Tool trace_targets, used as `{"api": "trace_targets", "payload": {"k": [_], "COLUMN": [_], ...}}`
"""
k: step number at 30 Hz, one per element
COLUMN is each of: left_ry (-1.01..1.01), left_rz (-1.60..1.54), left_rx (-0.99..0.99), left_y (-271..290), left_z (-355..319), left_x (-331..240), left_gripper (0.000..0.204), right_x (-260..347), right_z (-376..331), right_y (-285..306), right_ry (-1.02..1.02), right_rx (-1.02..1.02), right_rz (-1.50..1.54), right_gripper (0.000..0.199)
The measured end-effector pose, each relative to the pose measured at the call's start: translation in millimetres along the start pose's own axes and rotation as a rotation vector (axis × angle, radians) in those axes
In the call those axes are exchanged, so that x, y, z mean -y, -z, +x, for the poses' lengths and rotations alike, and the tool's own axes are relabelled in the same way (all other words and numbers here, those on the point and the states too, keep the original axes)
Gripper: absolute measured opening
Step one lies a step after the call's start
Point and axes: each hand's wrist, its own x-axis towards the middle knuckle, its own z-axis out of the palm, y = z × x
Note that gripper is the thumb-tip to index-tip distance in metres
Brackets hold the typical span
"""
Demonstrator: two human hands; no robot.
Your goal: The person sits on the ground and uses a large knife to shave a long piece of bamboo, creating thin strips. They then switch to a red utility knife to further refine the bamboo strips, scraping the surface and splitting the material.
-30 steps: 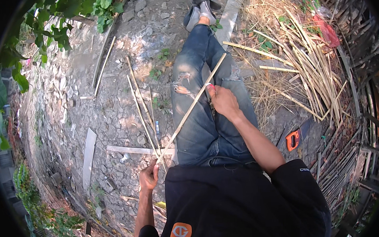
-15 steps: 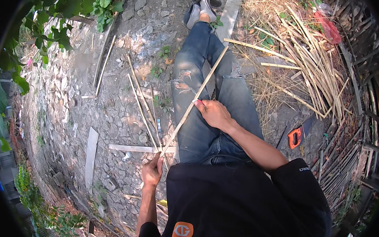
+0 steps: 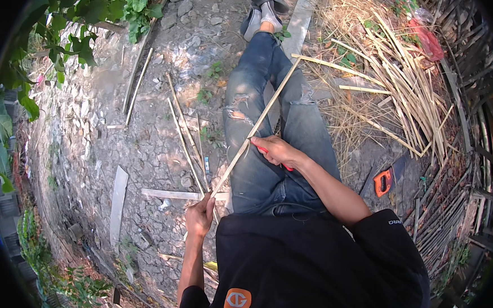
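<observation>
I clamp my left hand on the bamboo strip's near end; right hand grips a red-handled knife midway; it looks light, springy, splintery.

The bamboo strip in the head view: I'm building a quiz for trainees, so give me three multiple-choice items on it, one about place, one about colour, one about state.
1. Where does the bamboo strip lie?
A. Across the person's lap and legs
B. On the pile at the right
C. Against the leafy plant

2. What colour is the knife handle in the right hand?
A. Blue
B. Red
C. Green

3. How is the strip held?
A. Left hand only
B. Lying loose
C. Both hands grip it

Answers:
1. A, since the strip runs slantwise over the jeans, from the left hand toward the knee.
2. B, since red shows on both sides of the right hand's fist.
3. C, since the left hand grips the near end and the right hand closes on the middle.
</observation>
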Motion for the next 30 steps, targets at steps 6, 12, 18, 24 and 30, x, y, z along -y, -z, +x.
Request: {"api": "trace_targets", "payload": {"k": [6,12,18,24,30], "left_ry": [-0.033,-0.079,-0.073,0.033,0.055], "left_rz": [0.017,0.033,0.076,0.037,-0.048], "left_rx": [-0.025,-0.056,-0.046,-0.011,-0.012], "left_y": [-4,-4,-3,-5,-13], "left_z": [1,3,5,-1,-9], "left_x": [10,2,1,-20,-37], "left_gripper": [0.032,0.032,0.031,0.031,0.031], "right_x": [14,28,19,19,25], "right_z": [-27,-32,-13,-18,-24], "right_y": [-11,-12,-12,-26,-24], "right_ry": [0.553,0.937,1.022,1.04,1.026], "right_rx": [-0.531,-0.563,-0.586,-0.683,-0.668], "right_rz": [-0.286,-0.535,-0.7,-0.677,-0.472], "right_gripper": [0.031,0.029,0.016,0.015,0.016]}}
